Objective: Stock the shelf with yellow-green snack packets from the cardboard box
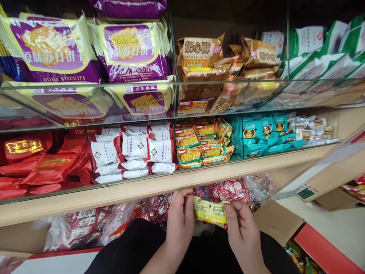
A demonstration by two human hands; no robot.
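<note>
A small yellow snack packet (210, 211), printed with dark text, is held up between my hands below the shelf edge. My right hand (242, 228) pinches its right end with the thumb on top. At its left end is my left hand (180, 215), fingers closed, with a bit of orange showing at the fingertips; whether this belongs to the same packet is hard to tell. Just above, yellow and orange packets (189, 153) are stacked in a shelf compartment, between white-and-red packets (161, 150) and teal packets (253, 131).
Purple soda biscuit packs (129, 51) and brown packs (199, 53) fill the upper shelf behind glass. Red packets (51, 163) lie lower left. Bagged goods (82, 224) sit under the wooden shelf edge (114, 194). An open cardboard box (278, 220) stands at lower right.
</note>
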